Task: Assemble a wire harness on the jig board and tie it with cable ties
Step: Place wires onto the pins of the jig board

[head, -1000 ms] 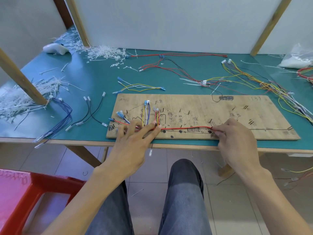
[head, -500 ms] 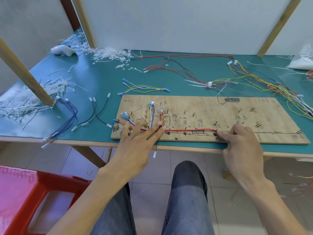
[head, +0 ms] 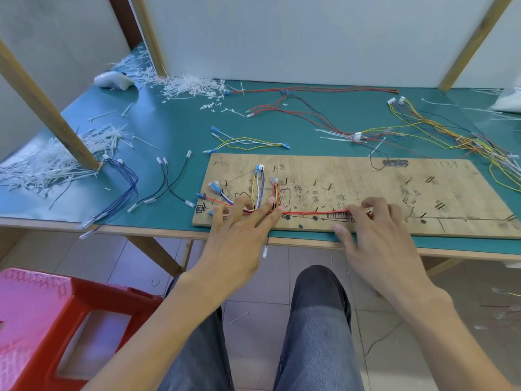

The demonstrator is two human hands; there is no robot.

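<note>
Head view: the board [head: 366, 176] lies on the green counter [head: 174, 131], along its near edge. Red wires [head: 310, 213] run along the board's near side between the two hands. The left hand [head: 239, 244] is flat, its fingers straight and spread, pressing the wires onto the board's left part. The right hand [head: 386, 244] bends its fingers down onto the wires' right end, thumb splayed aside — whether it pinches them I cannot tell. White ties [head: 191, 86] lie heaped at the back left.
</note>
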